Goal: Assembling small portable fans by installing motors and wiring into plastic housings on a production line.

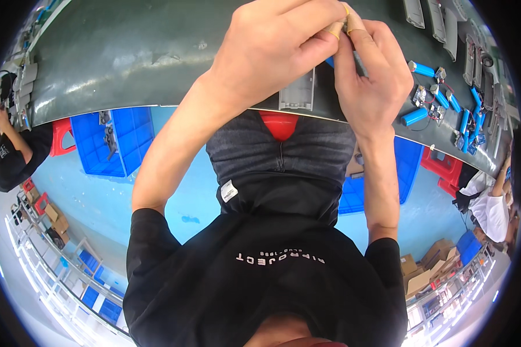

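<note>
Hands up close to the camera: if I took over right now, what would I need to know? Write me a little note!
Left hand: raised, fingertips pinched against the right's.
Right hand: the same; what they pinch is hidden.
A blue piece peeks out between them.
On the green table: a grey tray below the hands, blue cells with small boards on the right.
Done and left: cannot tell.
</note>
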`<action>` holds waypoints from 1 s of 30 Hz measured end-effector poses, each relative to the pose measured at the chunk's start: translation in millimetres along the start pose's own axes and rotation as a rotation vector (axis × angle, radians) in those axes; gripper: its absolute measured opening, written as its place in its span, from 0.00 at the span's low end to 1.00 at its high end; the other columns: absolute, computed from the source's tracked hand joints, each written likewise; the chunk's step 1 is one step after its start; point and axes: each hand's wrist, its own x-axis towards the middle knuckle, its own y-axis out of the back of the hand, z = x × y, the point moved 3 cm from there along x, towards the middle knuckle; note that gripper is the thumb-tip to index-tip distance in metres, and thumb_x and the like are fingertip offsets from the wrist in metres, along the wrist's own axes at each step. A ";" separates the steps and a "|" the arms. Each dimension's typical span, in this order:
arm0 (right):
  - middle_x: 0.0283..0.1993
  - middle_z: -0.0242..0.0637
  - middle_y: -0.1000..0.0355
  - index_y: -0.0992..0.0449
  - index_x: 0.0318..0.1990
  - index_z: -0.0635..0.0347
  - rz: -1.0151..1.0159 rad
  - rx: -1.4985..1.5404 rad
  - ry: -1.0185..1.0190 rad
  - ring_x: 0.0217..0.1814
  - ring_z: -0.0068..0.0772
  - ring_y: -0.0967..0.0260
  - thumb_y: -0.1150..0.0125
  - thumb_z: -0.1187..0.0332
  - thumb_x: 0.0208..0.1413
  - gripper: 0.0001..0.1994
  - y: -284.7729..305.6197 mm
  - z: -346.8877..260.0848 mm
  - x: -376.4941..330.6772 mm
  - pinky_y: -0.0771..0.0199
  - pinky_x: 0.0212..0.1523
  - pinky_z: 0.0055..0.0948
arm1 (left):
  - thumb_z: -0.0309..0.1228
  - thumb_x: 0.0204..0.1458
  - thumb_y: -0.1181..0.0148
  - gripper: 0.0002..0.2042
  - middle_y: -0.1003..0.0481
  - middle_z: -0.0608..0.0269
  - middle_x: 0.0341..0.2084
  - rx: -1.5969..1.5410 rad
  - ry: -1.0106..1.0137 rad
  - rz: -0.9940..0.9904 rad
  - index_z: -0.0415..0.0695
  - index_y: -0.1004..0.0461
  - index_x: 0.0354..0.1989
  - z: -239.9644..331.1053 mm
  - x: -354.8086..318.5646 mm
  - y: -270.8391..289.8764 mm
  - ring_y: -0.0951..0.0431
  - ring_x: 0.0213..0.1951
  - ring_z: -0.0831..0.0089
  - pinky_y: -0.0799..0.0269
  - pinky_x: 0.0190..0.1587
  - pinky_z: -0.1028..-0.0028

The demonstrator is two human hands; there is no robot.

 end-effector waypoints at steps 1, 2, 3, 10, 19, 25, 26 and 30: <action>0.28 0.39 0.29 0.20 0.44 0.65 0.006 -0.005 0.005 0.25 0.35 0.28 0.35 0.80 0.48 0.14 2.3 7.3 -2.8 0.31 0.25 0.29 | 0.17 0.44 0.37 0.08 0.26 0.59 0.28 0.002 0.002 -0.040 0.39 0.23 0.34 1.7 2.4 -1.7 0.24 0.27 0.63 0.27 0.29 0.71; 0.31 0.37 0.26 0.20 0.45 0.65 0.010 -0.004 0.021 0.29 0.31 0.28 0.36 0.81 0.49 0.14 -1.2 17.8 -8.9 0.30 0.31 0.25 | 0.17 0.44 0.37 0.08 0.26 0.58 0.29 0.008 0.002 -0.081 0.39 0.23 0.34 2.6 5.0 -2.2 0.24 0.27 0.63 0.27 0.29 0.71; 0.35 0.36 0.24 0.19 0.45 0.65 0.014 -0.004 0.038 0.34 0.26 0.27 0.36 0.82 0.50 0.14 -4.4 24.7 -13.9 0.29 0.37 0.21 | 0.17 0.44 0.37 0.08 0.26 0.58 0.29 0.010 -0.007 -0.075 0.39 0.23 0.34 3.4 7.7 -0.4 0.24 0.27 0.63 0.27 0.29 0.71; 0.34 0.37 0.24 0.19 0.45 0.65 0.022 0.275 -0.133 0.28 0.22 0.29 0.33 0.77 0.53 0.12 -6.0 34.6 -13.5 0.30 0.30 0.22 | 0.25 0.41 0.32 0.16 0.28 0.52 0.38 0.232 0.598 -0.474 0.37 0.25 0.41 15.6 57.5 44.0 0.26 0.43 0.55 0.29 0.44 0.65; 0.38 0.34 0.25 0.22 0.52 0.65 -0.132 0.472 -0.346 0.36 0.21 0.26 0.39 0.75 0.59 0.14 -6.6 38.7 7.5 0.28 0.36 0.18 | 0.34 0.41 0.26 0.31 0.25 0.61 0.48 -0.220 0.988 -0.564 0.38 0.29 0.56 -57.7 29.3 38.9 0.25 0.49 0.71 0.32 0.52 0.72; 0.37 0.37 0.22 0.24 0.54 0.64 -0.474 0.276 -0.394 0.31 0.22 0.24 0.41 0.61 0.61 0.19 -37.2 68.3 120.1 0.26 0.34 0.22 | 0.27 0.47 0.29 0.19 0.23 0.66 0.37 -0.480 1.103 -0.445 0.38 0.26 0.48 -175.9 59.6 17.2 0.24 0.39 0.77 0.27 0.46 0.74; 0.36 0.38 0.21 0.23 0.53 0.64 -0.458 0.221 -0.348 0.32 0.23 0.24 0.41 0.59 0.60 0.20 -44.0 81.9 141.8 0.25 0.35 0.23 | 0.28 0.46 0.30 0.18 0.23 0.65 0.37 -0.454 1.217 -0.418 0.37 0.25 0.46 -195.6 63.2 12.8 0.24 0.39 0.77 0.26 0.45 0.74; 0.39 0.41 0.20 0.21 0.50 0.61 -0.336 -0.153 -0.261 0.37 0.31 0.20 0.42 0.52 0.58 0.23 -36.7 146.2 226.4 0.25 0.43 0.30 | 0.30 0.45 0.33 0.19 0.22 0.61 0.36 -0.131 1.032 -0.429 0.35 0.24 0.45 -284.7 64.4 25.3 0.23 0.39 0.75 0.27 0.45 0.74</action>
